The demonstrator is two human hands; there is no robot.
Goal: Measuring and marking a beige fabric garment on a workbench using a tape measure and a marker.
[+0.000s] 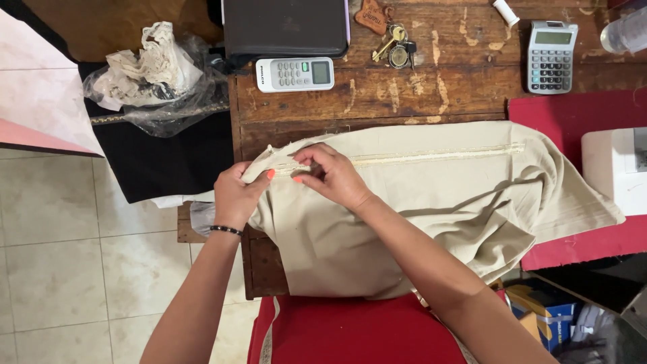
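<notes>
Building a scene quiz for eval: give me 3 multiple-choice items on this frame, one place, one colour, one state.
1. Where does the calculator lie?
A. at the table's far right
B. on the floor tiles
C. on the beige cloth

2. What colour is the cloth under both hands?
A. black
B. beige
C. red

3. What do the hands do with the cloth?
A. hover apart from it
B. pinch its left end
C. lie flat, palms up

Key:
1 A: the calculator sits on the wooden table, top right.
2 B: the cloth is beige.
3 B: left hand and right hand both grip the cloth's left end near its seam.
</notes>
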